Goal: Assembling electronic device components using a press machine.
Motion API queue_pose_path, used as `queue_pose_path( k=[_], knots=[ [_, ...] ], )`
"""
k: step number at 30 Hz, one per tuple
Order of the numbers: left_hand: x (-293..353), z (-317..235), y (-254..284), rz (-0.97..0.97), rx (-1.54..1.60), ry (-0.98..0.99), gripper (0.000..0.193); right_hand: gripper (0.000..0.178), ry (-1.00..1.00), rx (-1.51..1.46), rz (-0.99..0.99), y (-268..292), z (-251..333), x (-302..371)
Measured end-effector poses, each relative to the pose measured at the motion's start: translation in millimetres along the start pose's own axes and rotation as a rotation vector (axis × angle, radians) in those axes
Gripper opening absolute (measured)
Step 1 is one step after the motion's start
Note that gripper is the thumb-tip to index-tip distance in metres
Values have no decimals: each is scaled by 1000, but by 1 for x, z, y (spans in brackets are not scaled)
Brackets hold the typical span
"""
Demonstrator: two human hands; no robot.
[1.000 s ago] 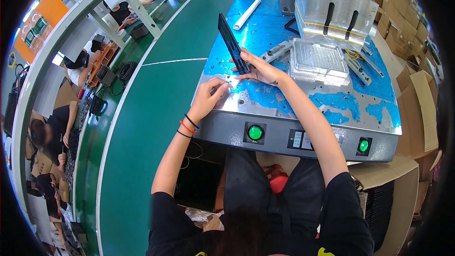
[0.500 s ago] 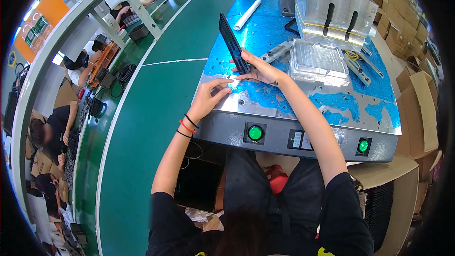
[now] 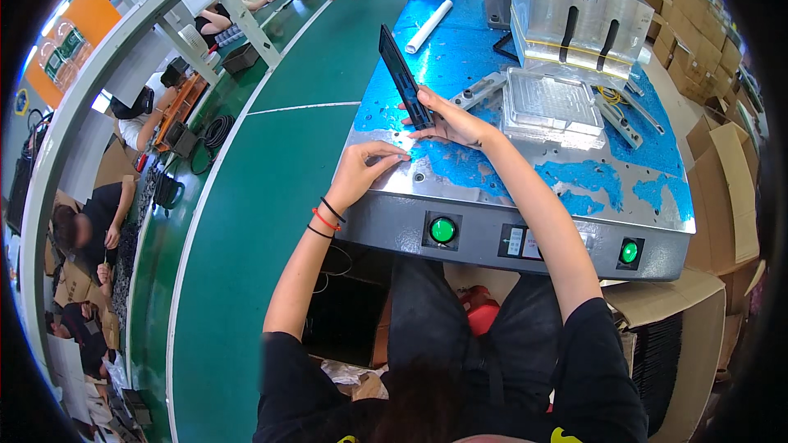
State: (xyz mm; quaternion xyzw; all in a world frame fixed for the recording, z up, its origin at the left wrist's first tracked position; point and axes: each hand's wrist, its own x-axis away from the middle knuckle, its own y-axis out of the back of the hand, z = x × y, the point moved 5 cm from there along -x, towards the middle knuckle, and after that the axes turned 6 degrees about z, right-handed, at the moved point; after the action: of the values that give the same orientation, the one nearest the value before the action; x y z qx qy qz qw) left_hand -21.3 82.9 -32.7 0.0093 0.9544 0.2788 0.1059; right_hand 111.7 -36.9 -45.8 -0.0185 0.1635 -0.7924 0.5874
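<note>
Right hand: the right hand (image 3: 450,121) holds the long, flat black plastic strip (image 3: 404,76) near its lower end, fingers pinching its edges; the strip rises tilted toward 11 o'clock, off the surface.
Left hand: the left hand (image 3: 361,168) rests on the bare metal at 7 o'clock from the strip, fingertips drawn together on a small spot; what they pinch, if anything, I cannot tell.
Surface: the grey metal machine plate with peeling blue film (image 3: 574,180) carries everything; two round green buttons (image 3: 442,230) sit on its front panel.
Fixture: the clear ribbed plastic tray (image 3: 552,102) lies at 3 o'clock from the right hand, beneath the steel press head (image 3: 579,12).
Progress: the strip is in hand and not in the tray, so the work looks early: seating and pressing seem undone.
Elsewhere: a white tube (image 3: 430,25) lies at 12 o'clock.
</note>
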Motion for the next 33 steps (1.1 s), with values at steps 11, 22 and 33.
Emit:
queue_pose_path(
  k=[11, 22, 33],
  knots=[
    [1, 8, -1, 3, 53, 75, 16, 79, -9, -4, 8, 2, -2, 0],
    [1, 7, 3, -44, 10, 71, 17, 81, -49, 13, -30, 0, 0, 2],
    [0, 8, 4, -116, 22, -50, 19, 83, -46, 24, 1, -1, 0, 2]
  ],
)
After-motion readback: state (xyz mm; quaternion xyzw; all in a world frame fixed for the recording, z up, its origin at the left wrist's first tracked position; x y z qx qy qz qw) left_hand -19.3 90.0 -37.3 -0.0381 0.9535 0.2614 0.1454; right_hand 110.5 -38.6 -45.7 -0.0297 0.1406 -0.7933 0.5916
